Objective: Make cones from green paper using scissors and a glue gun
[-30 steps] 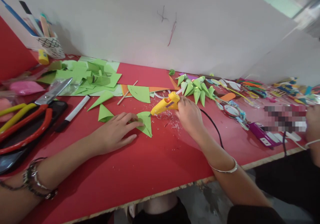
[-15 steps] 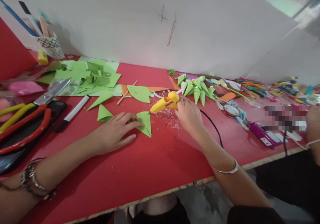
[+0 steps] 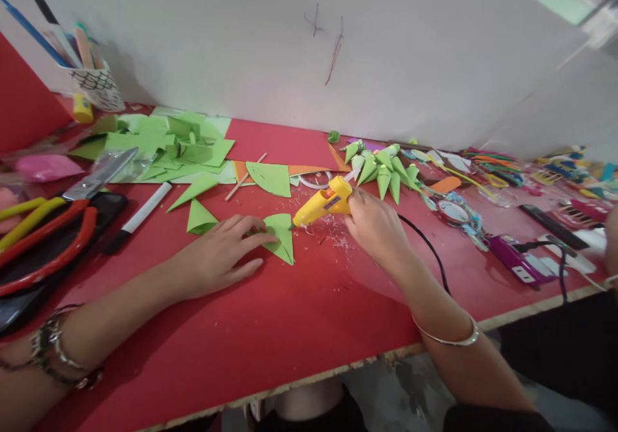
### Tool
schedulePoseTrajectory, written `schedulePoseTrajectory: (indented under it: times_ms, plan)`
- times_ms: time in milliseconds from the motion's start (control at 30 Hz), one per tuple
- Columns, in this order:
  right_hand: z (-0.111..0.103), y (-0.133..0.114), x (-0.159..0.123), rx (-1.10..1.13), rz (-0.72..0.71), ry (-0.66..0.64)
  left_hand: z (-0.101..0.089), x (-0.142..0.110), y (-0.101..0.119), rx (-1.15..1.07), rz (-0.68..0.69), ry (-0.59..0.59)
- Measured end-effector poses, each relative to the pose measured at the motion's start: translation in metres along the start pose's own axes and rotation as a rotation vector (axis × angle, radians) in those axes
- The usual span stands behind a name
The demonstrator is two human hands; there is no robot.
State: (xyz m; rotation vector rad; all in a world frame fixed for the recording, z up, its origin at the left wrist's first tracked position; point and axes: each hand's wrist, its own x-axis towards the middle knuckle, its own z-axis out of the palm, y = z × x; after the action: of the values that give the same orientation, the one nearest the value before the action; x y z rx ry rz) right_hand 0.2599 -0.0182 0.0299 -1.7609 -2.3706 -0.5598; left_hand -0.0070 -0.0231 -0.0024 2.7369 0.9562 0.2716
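Red table (image 3: 270, 335) here: left hand (image 3: 222, 253), fingers spread, touches green paper (image 3: 284, 234); right hand (image 3: 379, 229) grips glue gun (image 3: 318, 208). Gluing, seemingly; next wants steadiness.

In the middle of the frame, the glue gun (image 3: 318, 206) is smooth yellow plastic with a little shine. The green piece of paper (image 3: 282, 235) by its tip is thin and not shiny. More matt green paper (image 3: 154, 142) sits in a heap at upper left. The scissors (image 3: 77, 192) at the left have shiny metal blades and smooth plastic handles. The red table (image 3: 338, 316) looks smooth, but its bottom edge (image 3: 309, 378) looks like rough wood. At lower right, the bangle (image 3: 449, 342) is shiny, like metal.
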Motion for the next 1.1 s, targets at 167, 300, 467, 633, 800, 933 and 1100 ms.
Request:
schedulePoseTrajectory:
  times_ms: [167,300,467,633,800,933,1100]
  plan:
    - [0.005,-0.002,0.002,-0.05,0.041,0.035,0.0,0.0,0.0,0.003,-0.014,-0.008]
    - [0.011,-0.005,0.005,-0.069,0.068,0.039,0.001,0.0,-0.001,0.007,0.001,0.003]
    - [0.014,-0.006,0.007,-0.075,0.079,0.037,0.003,0.0,-0.003,0.008,0.008,0.011]
    - [0.01,-0.002,0.006,0.013,0.069,0.009,0.002,0.0,-0.001,-0.002,-0.001,0.006]
    - [0.008,0.001,0.006,0.022,0.049,-0.034,0.0,0.0,-0.001,0.0,-0.006,-0.007]
    - [0.011,-0.002,0.009,0.002,0.072,-0.01,0.002,0.0,-0.002,0.0,0.004,-0.002]
    - [0.007,0.0,0.006,0.058,0.048,-0.051,0.002,0.0,-0.002,-0.001,0.003,0.004]
